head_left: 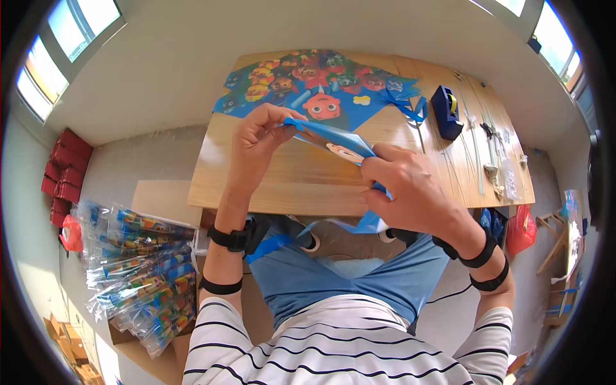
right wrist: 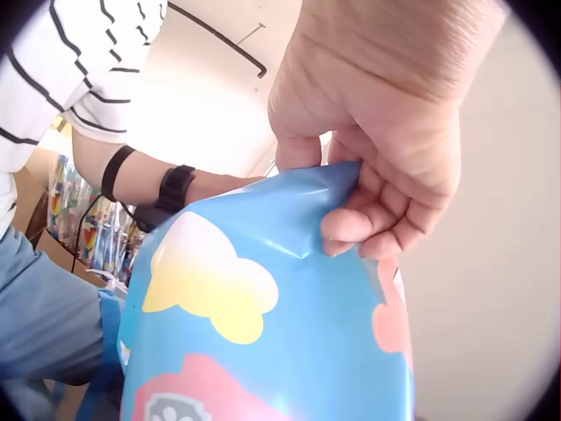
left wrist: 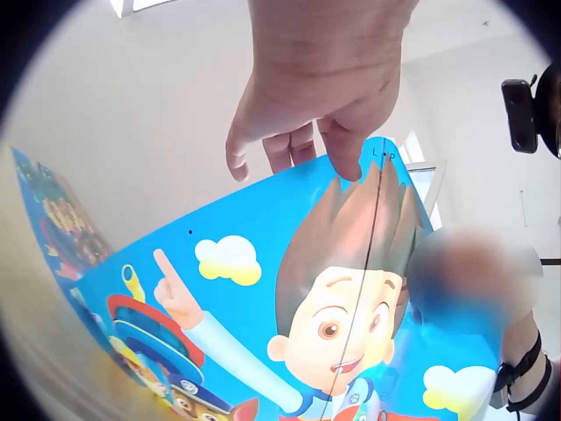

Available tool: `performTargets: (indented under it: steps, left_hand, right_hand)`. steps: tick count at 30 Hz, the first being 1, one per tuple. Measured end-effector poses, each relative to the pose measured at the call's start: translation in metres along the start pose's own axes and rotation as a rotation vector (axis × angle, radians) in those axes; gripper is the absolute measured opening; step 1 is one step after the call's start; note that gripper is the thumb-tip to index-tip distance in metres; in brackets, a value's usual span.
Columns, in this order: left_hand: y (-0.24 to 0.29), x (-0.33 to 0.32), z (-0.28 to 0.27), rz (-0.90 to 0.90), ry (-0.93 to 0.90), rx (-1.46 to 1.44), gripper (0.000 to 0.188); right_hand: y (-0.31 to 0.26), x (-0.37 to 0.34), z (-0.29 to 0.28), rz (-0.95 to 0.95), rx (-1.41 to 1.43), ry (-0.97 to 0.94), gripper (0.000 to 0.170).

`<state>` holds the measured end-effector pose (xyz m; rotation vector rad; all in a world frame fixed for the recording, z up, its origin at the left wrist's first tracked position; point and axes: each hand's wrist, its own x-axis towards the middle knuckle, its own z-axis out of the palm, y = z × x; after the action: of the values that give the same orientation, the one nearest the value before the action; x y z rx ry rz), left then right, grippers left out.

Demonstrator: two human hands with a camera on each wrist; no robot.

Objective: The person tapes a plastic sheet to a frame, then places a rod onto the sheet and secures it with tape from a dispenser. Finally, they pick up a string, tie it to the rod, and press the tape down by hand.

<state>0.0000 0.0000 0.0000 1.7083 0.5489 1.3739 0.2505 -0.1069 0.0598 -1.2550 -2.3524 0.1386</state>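
A blue plastic kite sail (left wrist: 237, 219) printed with a cartoon boy hangs between both hands, above the table's front edge. My left hand (head_left: 260, 138) pinches its top corner between thumb and fingers, where a dark centre line runs down the print. On the other side my right hand (head_left: 410, 186) grips a gathered edge, and the material creases at the fingertips in the right wrist view. A blue ribbon (head_left: 273, 245) lies across the left thigh. Another printed sail (head_left: 378, 114) is spread flat on the table beyond the hands.
The wooden table (head_left: 276, 186) holds a dark blue tape dispenser (head_left: 447, 114), a bunch of blue ribbon (head_left: 417, 112) and thin rods with small parts at the right. To the left, several bagged colourful packs (head_left: 144, 269) are piled. A red bag (head_left: 521, 230) hangs at the right.
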Motion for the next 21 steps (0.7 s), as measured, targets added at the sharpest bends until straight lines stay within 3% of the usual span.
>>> performTargets:
  steps: [2,5,8,11,13,17,19,21]
  left_hand:
    - [0.009,0.016,0.002,-0.020,0.038,0.021,0.005]
    - [0.063,0.041,0.033,0.039,0.093,0.042,0.003]
    - [0.101,0.063,0.032,0.084,0.024,0.097,0.005]
    - [0.124,0.076,0.038,0.169,-0.020,0.168,0.006]
    - [0.135,0.084,0.035,0.209,0.049,0.204,0.006]
    - [0.130,0.099,0.021,0.164,0.092,0.266,0.005]
    - [0.100,0.106,0.019,0.055,0.039,0.287,0.006]
    - [0.057,0.111,0.021,-0.077,0.017,0.277,0.006]
  right_hand:
    - [0.006,0.002,-0.022,0.034,-0.043,0.022,0.014]
    - [0.016,-0.028,-0.075,0.050,-0.186,0.128,0.023]
    - [0.030,-0.042,-0.097,0.122,-0.270,0.217,0.031]
    - [0.036,-0.051,-0.110,0.057,-0.320,0.336,0.034]
    - [0.041,-0.056,-0.121,0.026,-0.364,0.368,0.030]
    - [0.069,-0.075,-0.121,0.181,-0.094,0.319,0.022]
    - [0.088,-0.078,-0.108,0.312,0.106,0.251,0.018]
    - [0.104,-0.080,-0.096,0.342,0.069,0.236,0.019]
